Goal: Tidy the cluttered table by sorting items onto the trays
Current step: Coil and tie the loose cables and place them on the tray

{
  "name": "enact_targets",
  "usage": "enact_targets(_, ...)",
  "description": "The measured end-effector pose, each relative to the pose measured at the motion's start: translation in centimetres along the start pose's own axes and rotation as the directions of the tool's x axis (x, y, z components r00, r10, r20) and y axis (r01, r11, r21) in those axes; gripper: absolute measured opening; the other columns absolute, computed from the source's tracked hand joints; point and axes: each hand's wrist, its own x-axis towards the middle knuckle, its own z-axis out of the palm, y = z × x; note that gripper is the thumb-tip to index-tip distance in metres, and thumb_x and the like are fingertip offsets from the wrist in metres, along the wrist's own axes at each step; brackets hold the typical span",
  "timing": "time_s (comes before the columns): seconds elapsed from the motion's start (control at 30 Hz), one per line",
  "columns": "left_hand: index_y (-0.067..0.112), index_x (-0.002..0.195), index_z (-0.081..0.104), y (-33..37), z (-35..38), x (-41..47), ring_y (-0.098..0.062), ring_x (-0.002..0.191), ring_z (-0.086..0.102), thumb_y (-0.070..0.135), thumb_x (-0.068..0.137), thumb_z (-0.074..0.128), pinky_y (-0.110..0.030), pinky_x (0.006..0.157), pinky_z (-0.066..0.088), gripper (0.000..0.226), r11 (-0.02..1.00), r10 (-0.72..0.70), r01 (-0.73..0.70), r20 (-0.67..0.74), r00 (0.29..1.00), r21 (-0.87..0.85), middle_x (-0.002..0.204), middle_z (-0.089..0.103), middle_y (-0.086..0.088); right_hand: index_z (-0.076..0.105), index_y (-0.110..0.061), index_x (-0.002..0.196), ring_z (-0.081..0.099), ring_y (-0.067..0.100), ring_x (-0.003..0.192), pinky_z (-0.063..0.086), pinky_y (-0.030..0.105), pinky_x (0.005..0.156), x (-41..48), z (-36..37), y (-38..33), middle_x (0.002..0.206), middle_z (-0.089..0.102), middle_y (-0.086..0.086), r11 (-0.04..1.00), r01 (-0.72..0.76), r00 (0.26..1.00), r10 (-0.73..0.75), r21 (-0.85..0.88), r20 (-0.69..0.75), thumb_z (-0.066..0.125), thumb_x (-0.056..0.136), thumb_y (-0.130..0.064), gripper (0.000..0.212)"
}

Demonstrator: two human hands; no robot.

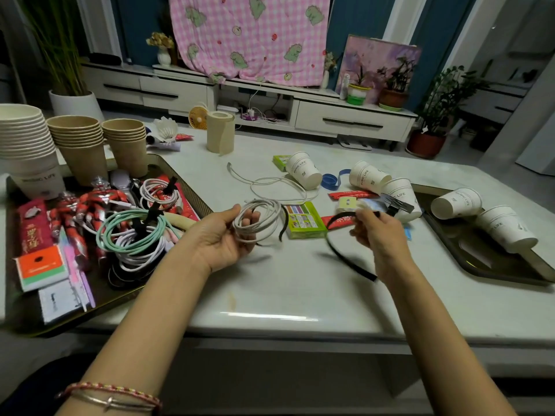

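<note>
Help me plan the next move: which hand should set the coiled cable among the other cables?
Left. The left hand holds the coiled cable, beside the tray of bundled cables; the right hand pinches a black strap, farther away.

The only view comes from a wide-angle camera worn on the person's head, facing forward and tilted down over a pale table. It sits close. Both forearms rise from the bottom edge, and the frame's centre falls near the coiled cable in the left hand, with the right hand and its black strap just beside. The left tray and right tray are cut off by the side edges, where the lens bends lines. Beyond the table's far edge, the view faces a low white cabinet and a pink checked cloth across the room.
</note>
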Motion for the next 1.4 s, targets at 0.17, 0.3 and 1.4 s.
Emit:
enact_targets(0.17, 0.009, 0.076, 0.053, -0.3, 0.3, -0.1, -0.006, 0.031, 0.054, 0.02, 0.098, 0.042, -0.014, 0.039, 0.045, 0.027, 0.994, 0.031, -0.026, -0.045, 0.998, 0.102, 0.045, 0.06, 0.0, 0.058, -0.013, 0.067, 0.052, 0.01, 0.052, 0.043, 0.022, 0.06, 0.4, -2.0, -0.8, 0.054, 0.056, -0.002, 0.998, -0.008, 0.998, 0.012, -0.07, 0.059, 0.058, 0.088, -0.014, 0.021)
enact_targets(0.3, 0.012, 0.074, 0.052, -0.6, 1.2, -0.1, -0.006, 0.036, 0.054, 0.023, 0.098, 0.043, -0.025, 0.055, 0.04, 0.027, 0.964, 0.13, -0.11, -0.072, 0.989, 0.241, 0.041, 0.056, 0.006, 0.061, -0.013, 0.071, 0.05, 0.007, 0.046, 0.038, 0.017, 0.049, 0.5, -1.9, -0.8, 0.057, 0.052, 0.0, 0.986, -0.005, 0.988, 0.031, -0.169, 0.15, 0.064, 0.085, -0.017, 0.015)
enact_targets(1.4, 0.008, 0.066, 0.045, -3.9, 4.5, -2.9, -0.022, 0.07, 0.046, 0.008, 0.095, 0.03, -0.026, 0.054, 0.027, 0.033, 0.242, 0.652, -0.443, 0.194, 0.733, 0.863, 0.068, 0.052, 0.0, 0.058, -0.009, 0.068, 0.037, 0.008, 0.034, 0.025, 0.013, 0.035, -8.5, 6.3, -3.6, 0.044, 0.05, -0.001, 0.99, -0.062, 0.938, 0.015, 0.124, 0.347, 0.053, 0.089, -0.004, 0.022)
